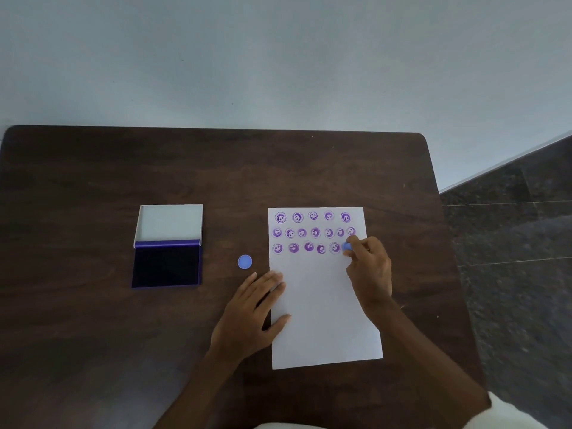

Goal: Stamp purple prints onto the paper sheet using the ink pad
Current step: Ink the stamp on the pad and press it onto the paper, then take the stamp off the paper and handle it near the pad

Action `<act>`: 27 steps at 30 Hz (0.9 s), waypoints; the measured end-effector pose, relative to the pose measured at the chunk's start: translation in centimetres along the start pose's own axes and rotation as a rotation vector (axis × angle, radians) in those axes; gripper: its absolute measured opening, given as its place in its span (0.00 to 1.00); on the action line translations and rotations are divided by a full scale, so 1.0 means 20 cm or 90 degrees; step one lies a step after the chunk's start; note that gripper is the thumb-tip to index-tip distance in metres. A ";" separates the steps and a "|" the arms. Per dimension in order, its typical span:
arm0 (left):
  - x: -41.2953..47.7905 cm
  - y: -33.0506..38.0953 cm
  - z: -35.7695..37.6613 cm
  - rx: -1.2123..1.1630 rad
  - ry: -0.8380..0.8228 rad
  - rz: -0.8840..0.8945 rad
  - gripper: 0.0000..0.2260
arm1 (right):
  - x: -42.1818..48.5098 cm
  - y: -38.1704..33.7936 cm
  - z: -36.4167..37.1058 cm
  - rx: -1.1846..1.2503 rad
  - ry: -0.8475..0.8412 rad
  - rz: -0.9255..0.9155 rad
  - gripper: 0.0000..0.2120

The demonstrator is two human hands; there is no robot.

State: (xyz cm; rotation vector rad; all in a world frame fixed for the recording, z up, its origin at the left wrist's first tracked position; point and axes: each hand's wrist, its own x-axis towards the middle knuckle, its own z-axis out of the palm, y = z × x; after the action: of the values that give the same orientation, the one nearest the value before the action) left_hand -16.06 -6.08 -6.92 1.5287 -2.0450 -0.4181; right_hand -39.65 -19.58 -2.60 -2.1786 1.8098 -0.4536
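A white paper sheet (322, 305) lies on the dark wooden table (93, 335), with three rows of purple smiley prints (312, 232) across its top. My right hand (370, 267) pinches a small blue stamp (347, 246) at the right end of the third row, pressed on or just above the paper. My left hand (253, 308) rests flat with fingers spread on the paper's left edge. The ink pad (167, 264) sits open to the left, its dark purple pad facing up and its white lid raised behind.
A round blue cap (244, 261) lies on the table between the ink pad and the paper. The table's right edge borders a dark stone floor (510, 243). A pale wall stands behind the table.
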 end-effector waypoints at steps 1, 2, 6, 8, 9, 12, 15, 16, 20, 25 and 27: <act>0.00 0.00 0.00 0.000 0.002 0.002 0.25 | 0.01 0.01 0.00 0.004 -0.005 -0.007 0.16; 0.00 0.00 0.00 0.001 0.004 0.003 0.25 | 0.01 0.02 0.00 0.002 -0.006 -0.021 0.15; 0.01 0.00 0.00 0.011 0.017 0.016 0.24 | 0.03 0.05 -0.01 -0.045 -0.002 -0.091 0.15; 0.00 0.00 -0.01 0.015 0.018 0.021 0.25 | 0.02 0.03 -0.03 -0.059 -0.014 -0.095 0.14; 0.01 0.00 -0.01 0.018 0.018 0.023 0.25 | 0.02 0.01 -0.04 -0.065 -0.019 -0.087 0.14; 0.00 0.01 -0.02 0.020 0.019 0.026 0.25 | 0.02 -0.03 -0.06 -0.009 -0.044 -0.027 0.12; 0.00 0.01 -0.01 0.021 0.029 0.026 0.24 | 0.02 -0.08 -0.15 0.137 0.039 0.117 0.06; 0.00 0.01 -0.01 0.022 0.032 0.024 0.24 | 0.01 -0.08 -0.20 0.161 0.096 0.160 0.06; 0.00 0.01 -0.01 0.020 0.036 0.027 0.24 | -0.03 -0.07 -0.40 0.282 0.214 0.289 0.04; 0.00 0.05 -0.07 -0.002 0.090 -0.019 0.22 | -0.13 -0.14 -0.46 0.387 0.157 0.340 0.07; 0.00 0.07 -0.11 -0.028 0.150 -0.112 0.21 | -0.16 -0.21 -0.43 0.408 0.112 0.341 0.06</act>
State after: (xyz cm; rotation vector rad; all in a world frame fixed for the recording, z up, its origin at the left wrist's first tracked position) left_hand -15.83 -5.47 -4.41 1.6524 -1.7195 -0.3285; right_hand -39.93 -15.65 6.82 -1.2133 1.8885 -0.9490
